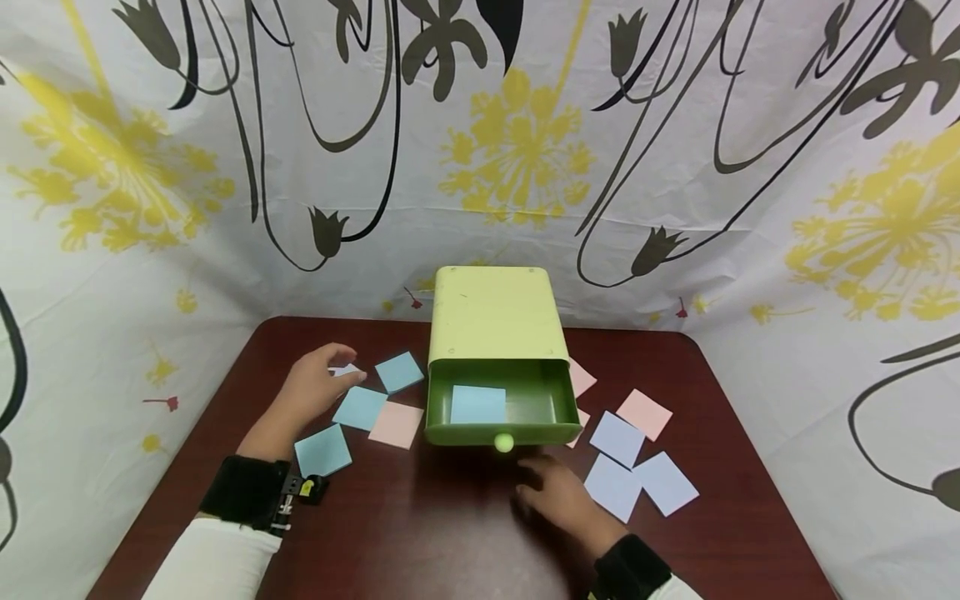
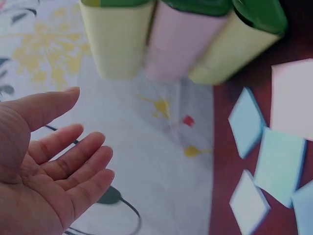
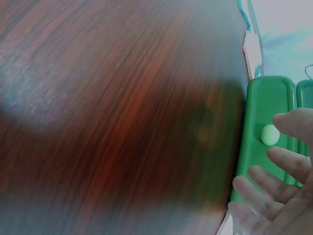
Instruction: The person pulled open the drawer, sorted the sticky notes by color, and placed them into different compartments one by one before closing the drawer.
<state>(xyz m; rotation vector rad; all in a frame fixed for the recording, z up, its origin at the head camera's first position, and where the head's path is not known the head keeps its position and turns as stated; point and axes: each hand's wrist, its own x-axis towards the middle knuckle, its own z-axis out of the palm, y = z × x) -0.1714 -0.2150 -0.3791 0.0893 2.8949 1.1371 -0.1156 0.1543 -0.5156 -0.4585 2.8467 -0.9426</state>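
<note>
Open green drawer (image 1: 540, 400), knob (image 1: 504, 442) facing the viewer, long front (image 1: 461, 435) running left-right, both hands (image 1: 311, 387) (image 1: 557, 496) loosely spread

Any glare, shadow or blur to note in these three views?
Head: mostly clear, with a dark shadow on the table just in front of the drawer; left wrist: soft overall, cards slightly blurred; right wrist: pale glare on the table at left, dark shadow beside the drawer.

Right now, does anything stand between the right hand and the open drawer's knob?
Nothing visible does: in the head view, the right hand is close to the knob, with no object between them.
</note>
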